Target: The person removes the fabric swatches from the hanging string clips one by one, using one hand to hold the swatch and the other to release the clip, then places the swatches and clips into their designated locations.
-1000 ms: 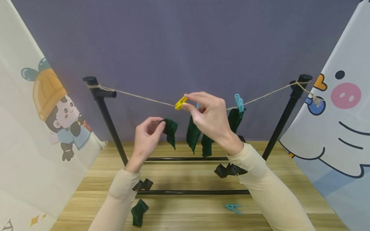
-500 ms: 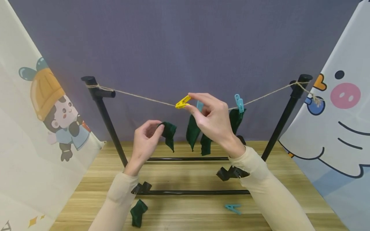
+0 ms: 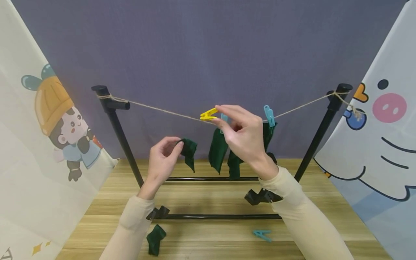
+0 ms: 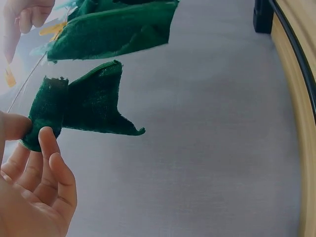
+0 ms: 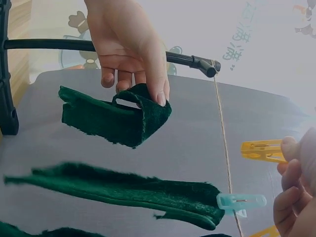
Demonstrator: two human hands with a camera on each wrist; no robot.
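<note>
A small dark green sock-shaped cloth (image 3: 189, 148) (image 4: 91, 106) hangs from my left hand (image 3: 163, 156), pinched between thumb and fingers below the twine line (image 3: 162, 110). My right hand (image 3: 246, 135) pinches a yellow clothespin (image 3: 208, 115) by its handle ends. In the right wrist view this clothespin (image 5: 264, 150) is apart from the line. Just beyond my right hand, more green cloths (image 3: 218, 150) hang from the line under blue clothespins (image 3: 269, 116). Another yellow clothespin (image 4: 53, 30) shows at the hanging cloths in the left wrist view. My right hand partly hides them in the head view.
The line is tied between two black posts (image 3: 118, 131) of a rack, whose lower bars (image 3: 214, 216) cross the wooden table (image 3: 208, 245). On the table lie another green sock-shaped cloth (image 3: 156, 239) at front left and a blue clothespin (image 3: 261, 235) at front right.
My right hand has moved a little to the right with the yellow clothespin, which has turned more level. My left hand has drifted slightly down and left with the cloth.
</note>
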